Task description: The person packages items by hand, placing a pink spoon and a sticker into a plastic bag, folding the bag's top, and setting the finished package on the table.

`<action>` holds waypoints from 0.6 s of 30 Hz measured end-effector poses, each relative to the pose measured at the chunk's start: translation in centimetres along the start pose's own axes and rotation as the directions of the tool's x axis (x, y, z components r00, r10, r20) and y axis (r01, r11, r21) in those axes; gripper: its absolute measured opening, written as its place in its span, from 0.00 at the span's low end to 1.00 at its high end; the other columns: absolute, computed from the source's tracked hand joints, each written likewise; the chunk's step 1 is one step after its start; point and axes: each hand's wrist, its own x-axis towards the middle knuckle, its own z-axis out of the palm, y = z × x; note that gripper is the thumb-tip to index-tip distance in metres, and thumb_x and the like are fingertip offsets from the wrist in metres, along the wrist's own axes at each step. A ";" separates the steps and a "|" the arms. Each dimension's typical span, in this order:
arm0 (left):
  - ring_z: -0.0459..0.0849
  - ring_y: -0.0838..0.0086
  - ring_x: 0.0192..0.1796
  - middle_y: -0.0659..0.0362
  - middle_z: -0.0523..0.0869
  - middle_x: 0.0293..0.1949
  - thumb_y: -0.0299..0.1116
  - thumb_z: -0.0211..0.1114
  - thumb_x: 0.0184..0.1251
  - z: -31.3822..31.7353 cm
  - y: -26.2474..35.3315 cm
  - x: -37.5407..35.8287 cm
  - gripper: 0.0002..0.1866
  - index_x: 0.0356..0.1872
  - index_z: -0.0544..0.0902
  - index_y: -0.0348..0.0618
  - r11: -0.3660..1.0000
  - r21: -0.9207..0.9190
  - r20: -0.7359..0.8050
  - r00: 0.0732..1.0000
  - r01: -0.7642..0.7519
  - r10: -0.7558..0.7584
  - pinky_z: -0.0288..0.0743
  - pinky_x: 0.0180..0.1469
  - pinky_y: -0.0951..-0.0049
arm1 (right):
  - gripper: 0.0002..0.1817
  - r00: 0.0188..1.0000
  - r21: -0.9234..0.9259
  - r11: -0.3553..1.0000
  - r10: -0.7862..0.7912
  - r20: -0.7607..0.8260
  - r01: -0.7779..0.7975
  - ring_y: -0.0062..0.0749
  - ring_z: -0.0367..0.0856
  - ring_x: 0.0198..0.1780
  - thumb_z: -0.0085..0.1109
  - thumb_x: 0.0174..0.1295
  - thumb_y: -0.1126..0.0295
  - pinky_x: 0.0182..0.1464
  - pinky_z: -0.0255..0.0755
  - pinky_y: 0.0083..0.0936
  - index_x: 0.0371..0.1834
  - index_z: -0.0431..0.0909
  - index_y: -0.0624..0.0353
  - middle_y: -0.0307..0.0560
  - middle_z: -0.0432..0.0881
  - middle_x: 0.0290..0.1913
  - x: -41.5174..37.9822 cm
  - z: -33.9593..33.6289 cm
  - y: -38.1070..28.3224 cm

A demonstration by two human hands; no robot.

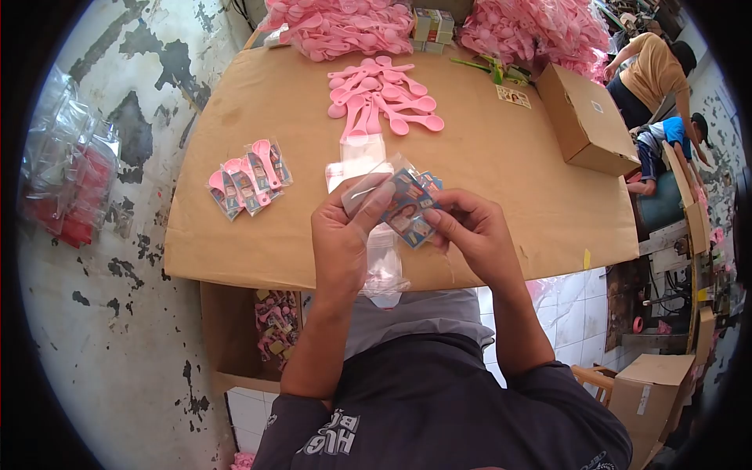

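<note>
Head view: hands (pixel 338 235) pinch printed cards (pixel 405 210), clear bag (pixel 361 196); packets (pixel 245 188) hold pink spoons (pixel 262 148).

The card (pixel 406 205) looks like printed paper with a slight gloss; the bag (pixel 366 188) beside it is thin, clear plastic, shiny and creased. The loose spoons (pixel 381 92) are smooth plastic with a soft sheen. Matt brown paper or thin cardboard – which one is hard to tell – covers the surface (pixel 501 157), and the box (pixel 580 125) is matt cardboard. The shirt (pixel 439 399) is dull cloth, the wall (pixel 157 258) rough with flaking paint, the floor tiles (pixel 573 317) smooth and glossy.
</note>
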 end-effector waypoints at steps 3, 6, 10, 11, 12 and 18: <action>0.88 0.78 0.45 0.55 0.91 0.45 0.25 0.69 0.72 -0.1 0.0 -0.2 0.13 0.53 0.85 0.31 1.000 0.013 -0.004 1.000 -0.020 0.020 0.82 0.51 0.76 | 0.10 0.998 0.044 0.997 -0.058 -0.033 0.060 0.18 0.83 0.33 0.65 0.72 0.72 0.37 0.79 0.17 0.50 0.80 0.67 0.41 0.85 0.35 0.4 -0.1 0.3; 0.88 0.79 0.45 0.55 0.91 0.45 0.25 0.69 0.72 0.0 -0.2 -0.3 0.13 0.53 0.85 0.31 0.999 0.026 -0.008 0.999 -0.033 0.033 0.82 0.50 0.77 | 0.10 0.997 0.113 0.992 -0.056 -0.051 0.061 0.19 0.84 0.34 0.65 0.71 0.72 0.39 0.81 0.18 0.49 0.78 0.66 0.42 0.85 0.36 0.4 0.2 0.6; 0.87 0.81 0.43 0.56 0.91 0.45 0.26 0.70 0.72 1.0 -0.9 -1.0 0.13 0.53 0.85 0.31 0.999 -0.020 -0.035 0.999 -0.041 0.040 0.80 0.48 0.79 | 0.09 0.987 0.199 0.970 -0.119 -0.105 0.139 0.19 0.84 0.34 0.65 0.71 0.73 0.39 0.80 0.18 0.48 0.78 0.65 0.41 0.85 0.35 0.6 2.2 0.3; 0.87 0.81 0.43 0.57 0.91 0.46 0.26 0.71 0.72 1.0 -0.9 -1.1 0.13 0.53 0.85 0.31 0.998 -0.022 -0.039 0.997 -0.061 0.060 0.79 0.47 0.79 | 0.09 0.981 0.194 0.966 -0.146 -0.127 0.169 0.19 0.84 0.34 0.65 0.72 0.72 0.39 0.80 0.18 0.47 0.78 0.65 0.41 0.85 0.35 0.7 2.8 0.3; 0.87 0.81 0.43 0.57 0.91 0.46 0.26 0.71 0.72 0.9 -1.0 -1.2 0.13 0.53 0.85 0.31 0.998 -0.020 -0.036 0.998 -0.060 0.060 0.79 0.47 0.79 | 0.08 0.974 0.189 0.962 -0.173 -0.148 0.199 0.19 0.84 0.34 0.64 0.72 0.72 0.38 0.80 0.17 0.47 0.78 0.65 0.41 0.85 0.34 0.7 3.0 0.3; 0.87 0.81 0.45 0.56 0.90 0.47 0.26 0.71 0.71 1.3 -0.7 -1.7 0.14 0.55 0.84 0.32 0.996 -0.016 -0.054 0.995 -0.085 0.084 0.79 0.49 0.78 | 0.09 0.988 0.171 0.974 -0.135 -0.075 0.146 0.15 0.80 0.30 0.62 0.75 0.67 0.34 0.74 0.16 0.42 0.78 0.62 0.38 0.84 0.33 0.9 3.2 0.2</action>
